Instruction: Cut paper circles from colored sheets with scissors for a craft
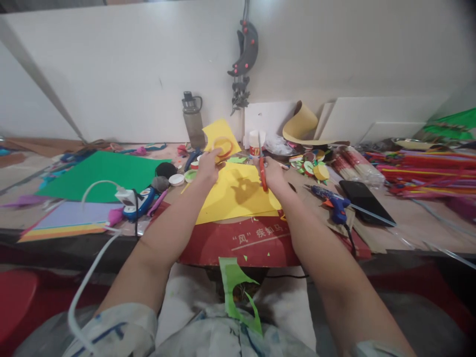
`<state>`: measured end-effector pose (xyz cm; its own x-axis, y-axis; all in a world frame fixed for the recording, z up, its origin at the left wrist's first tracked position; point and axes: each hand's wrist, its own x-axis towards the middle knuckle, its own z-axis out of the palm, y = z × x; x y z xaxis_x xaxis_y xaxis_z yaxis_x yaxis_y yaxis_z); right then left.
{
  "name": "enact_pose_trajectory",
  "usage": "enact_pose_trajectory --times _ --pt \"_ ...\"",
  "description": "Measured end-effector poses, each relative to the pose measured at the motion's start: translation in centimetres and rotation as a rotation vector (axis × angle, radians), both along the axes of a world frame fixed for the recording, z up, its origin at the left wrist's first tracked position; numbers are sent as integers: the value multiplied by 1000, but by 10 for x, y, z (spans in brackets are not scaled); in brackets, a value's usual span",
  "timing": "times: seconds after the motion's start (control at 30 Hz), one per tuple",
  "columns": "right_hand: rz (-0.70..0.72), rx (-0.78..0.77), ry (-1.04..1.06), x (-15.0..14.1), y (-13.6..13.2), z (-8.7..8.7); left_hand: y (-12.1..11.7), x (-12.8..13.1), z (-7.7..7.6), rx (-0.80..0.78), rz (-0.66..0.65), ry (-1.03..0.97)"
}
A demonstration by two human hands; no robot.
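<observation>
My left hand (210, 163) is closed on a piece of yellow paper (218, 130), raised above the table. A round, ring-like shape with an orange edge (235, 148) lies against that paper; whether it is a separate thing I cannot tell. In my right hand (274, 172) are scissors (263, 173) with red-orange handles, their blades pointing up and away from me. Between and below both hands lie larger yellow sheets (219, 201), shadowed by the hands. Under them is a red board with white writing (211, 243).
A hot glue gun (336, 206) and a black phone (366, 201) lie at right, near bundled coloured sticks (427, 166). Green paper (102, 173) and a white plug with cable (126, 197) are left. A bottle (193, 121) stands behind. A green paper scrap (230, 287) hangs over my lap.
</observation>
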<state>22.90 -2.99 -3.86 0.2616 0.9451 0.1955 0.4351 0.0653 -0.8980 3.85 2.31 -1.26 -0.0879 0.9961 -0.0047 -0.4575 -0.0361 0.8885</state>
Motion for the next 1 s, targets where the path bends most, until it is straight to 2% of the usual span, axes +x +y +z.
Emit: enact_pose_trajectory --times 0.13,0.3,0.43,0.5,0.57,0.63,0.7,0.83,1.0 --pt "-96 -124 -458 4 -11 -1 16 -14 3 -8 119 -80" --pt "-69 -284 -678 -2 -18 0 19 -18 2 -2 128 -103" --pt "-39 -413 -868 -6 -22 7 20 -14 -2 33 158 -108" --pt "-42 -401 -974 -8 -24 9 21 -13 -4 54 164 -108" --pt "-57 -271 -1033 -14 -26 8 23 -12 -6 69 163 -107" --pt "14 -108 -1020 -25 -27 1 24 -12 -8 76 152 -100" --pt "194 -42 -990 -38 -26 -9 24 -13 -10 80 145 -86" --pt "430 -120 -996 -57 -23 -21 23 -13 -13 80 167 -50" --pt "505 -124 -1002 -62 -30 -15 20 -11 -18 68 171 -8"
